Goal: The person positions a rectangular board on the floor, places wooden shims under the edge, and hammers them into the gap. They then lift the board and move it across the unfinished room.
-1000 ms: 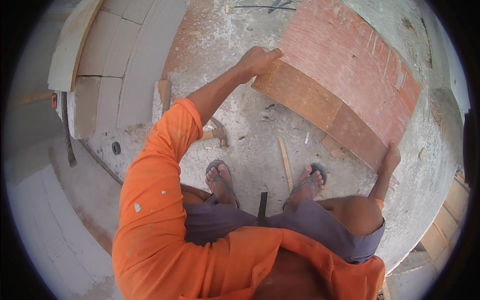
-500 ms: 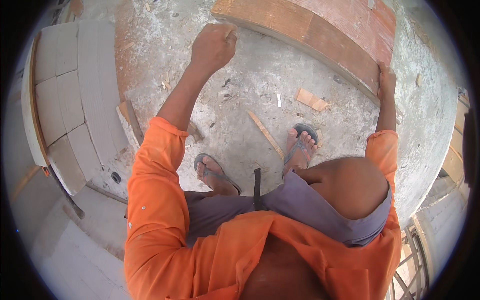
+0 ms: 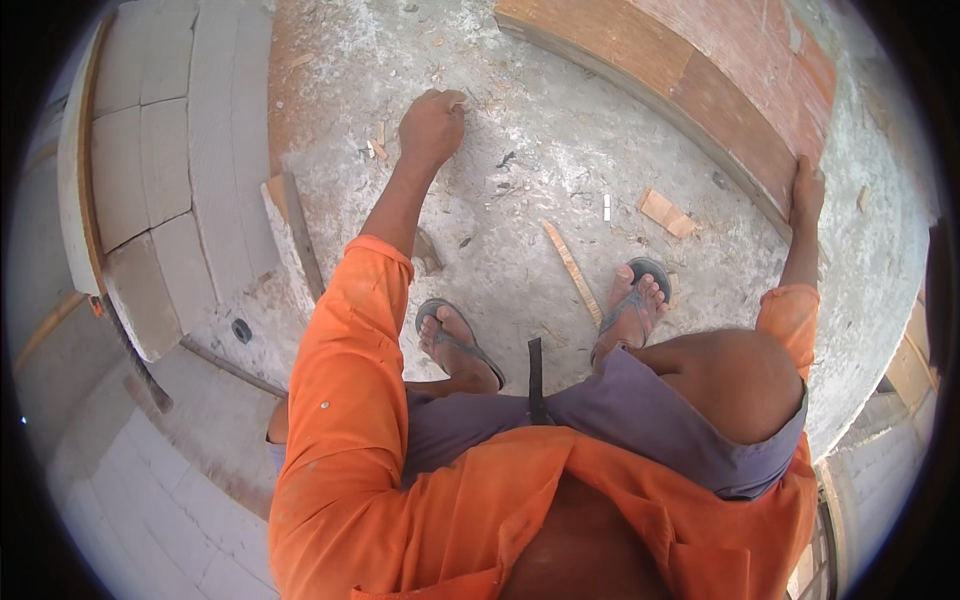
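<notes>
**R hand alone at wood panel corner, L hand off it: slip/tilt risk**

Wood panel (image 3: 700, 80), reddish top w/ brown near side, is upper R, cut off by frame top. R hand (image 3: 807, 190) at its near-R corner; fingers partly hidden, can't tell if grasping or just resting. L hand (image 3: 433, 128) well apart from panel, over floor (image 3: 520, 120), fingers curled in fist-like; can't tell if anything small is inside.

Risks (my judgement): w/ one hand at one corner, panel could swing or tip if lifted; far side has no visible hand support. Slip toward R foot (image 3: 630, 305) = toe injury, since flip-flops leave toes bare. Loose wood strip (image 3: 573, 273) & wood scrap (image 3: 668, 214) nr feet could trip or roll underfoot.

Hard to see: hammer-like metal head (image 3: 428, 252) beside L sleeve (image 3: 350, 340), rest hidden. Panel underside n/v, so flat vs. propped unclear. Fisheye rim bends/blurs edges.
</notes>
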`<state>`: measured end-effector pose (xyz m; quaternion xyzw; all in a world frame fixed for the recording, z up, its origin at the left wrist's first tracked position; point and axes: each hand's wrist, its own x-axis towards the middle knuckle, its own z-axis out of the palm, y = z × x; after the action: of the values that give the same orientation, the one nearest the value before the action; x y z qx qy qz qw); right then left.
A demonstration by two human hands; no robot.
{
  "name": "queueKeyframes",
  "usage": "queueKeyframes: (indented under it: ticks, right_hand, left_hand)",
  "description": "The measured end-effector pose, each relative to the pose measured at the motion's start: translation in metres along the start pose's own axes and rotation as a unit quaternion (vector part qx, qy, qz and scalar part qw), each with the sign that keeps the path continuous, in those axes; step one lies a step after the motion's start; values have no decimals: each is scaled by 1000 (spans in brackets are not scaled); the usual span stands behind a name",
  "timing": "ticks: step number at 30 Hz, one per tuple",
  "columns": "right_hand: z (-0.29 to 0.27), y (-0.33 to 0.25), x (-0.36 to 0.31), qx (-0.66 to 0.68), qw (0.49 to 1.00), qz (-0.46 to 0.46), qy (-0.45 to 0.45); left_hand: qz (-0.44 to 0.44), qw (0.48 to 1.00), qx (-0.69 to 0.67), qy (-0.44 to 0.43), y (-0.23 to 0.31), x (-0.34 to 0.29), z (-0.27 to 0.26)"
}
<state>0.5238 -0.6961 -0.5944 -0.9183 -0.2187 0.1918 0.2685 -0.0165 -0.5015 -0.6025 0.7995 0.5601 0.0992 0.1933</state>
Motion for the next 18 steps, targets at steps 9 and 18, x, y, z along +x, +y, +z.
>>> queueKeyframes:
  ticks: [9,18]
  right_hand:
    - [-2,-21,-21,135,988,65,-36]
    - [12,-23,-79,262,962,54,51]
  left_hand:
    - [20,1000,23,5,-13,9,19]
    - [-125,974,-175,70,-12,46,13]
